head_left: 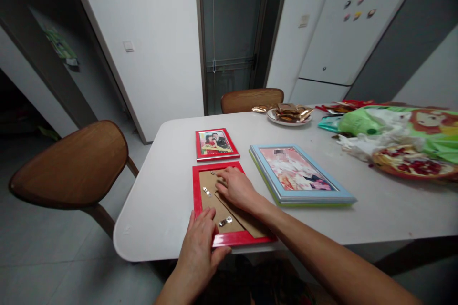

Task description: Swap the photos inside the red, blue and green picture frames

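Observation:
A red picture frame [196, 186] lies face down at the table's near edge, its brown backing board [219, 206] showing. Metal clips sit on the board, one [225, 221] near the front and another [206, 192] on the left. My left hand [202, 238] grips the frame's near left corner, fingers on top and thumb at the front edge. Across the board rests my right hand [236, 188], fingers apart, with the tips near a clip [213, 172] at the far end. The hand and forearm hide part of the frame's right side.
Beyond lies a smaller red frame [217, 145] with a couple's photo. To the right is a stack of frames, a light blue one [304, 171] on top. Farther off are a plate [289, 120] of wrapped snacks, plastic bags [379, 121] and opened fruit [415, 162]. Wooden chairs [71, 167] stand around.

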The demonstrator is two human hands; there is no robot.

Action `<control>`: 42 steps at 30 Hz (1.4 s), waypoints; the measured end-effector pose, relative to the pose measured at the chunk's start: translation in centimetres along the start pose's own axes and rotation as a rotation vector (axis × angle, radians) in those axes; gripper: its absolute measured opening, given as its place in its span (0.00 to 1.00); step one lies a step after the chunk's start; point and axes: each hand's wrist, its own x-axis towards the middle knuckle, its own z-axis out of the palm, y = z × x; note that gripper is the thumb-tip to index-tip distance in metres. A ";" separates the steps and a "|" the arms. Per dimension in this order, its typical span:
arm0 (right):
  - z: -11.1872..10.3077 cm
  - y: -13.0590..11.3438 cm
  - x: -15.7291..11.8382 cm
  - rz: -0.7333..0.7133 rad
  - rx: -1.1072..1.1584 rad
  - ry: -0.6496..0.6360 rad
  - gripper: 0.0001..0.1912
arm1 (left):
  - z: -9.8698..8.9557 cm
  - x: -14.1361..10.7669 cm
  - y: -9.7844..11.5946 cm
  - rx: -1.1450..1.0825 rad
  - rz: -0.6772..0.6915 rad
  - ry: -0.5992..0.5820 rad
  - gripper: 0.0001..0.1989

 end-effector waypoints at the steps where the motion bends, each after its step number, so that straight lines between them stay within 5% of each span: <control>1: -0.4 0.1 -1.0 -0.006 0.000 -0.025 0.17 | 0.0 0.0 0.0 -0.001 0.001 -0.004 0.10; 6: -1.2 0.3 -4.5 -0.026 0.022 -0.099 0.17 | 0.1 -0.2 0.0 -0.015 -0.001 0.009 0.10; 15: -1.9 0.1 -3.6 -0.005 0.084 -0.050 0.12 | -0.1 0.0 -0.2 -0.181 -0.091 0.090 0.23; 23: -4.3 -2.4 -4.0 -0.044 0.159 0.026 0.16 | -2.1 3.0 -0.2 -0.784 -0.341 0.305 0.23; 28: -4.2 -2.6 -4.3 -0.101 0.271 0.066 0.16 | -4.4 2.3 -2.0 -1.159 -0.518 0.358 0.28; 35: -2.6 2.4 -4.3 0.183 0.010 0.039 0.17 | -6.9 -0.8 -7.4 -1.056 -0.697 0.411 0.26; 42: -1.3 3.1 -4.3 0.271 -0.009 -0.016 0.21 | -7.8 -0.9 -9.2 -0.926 -0.760 0.278 0.25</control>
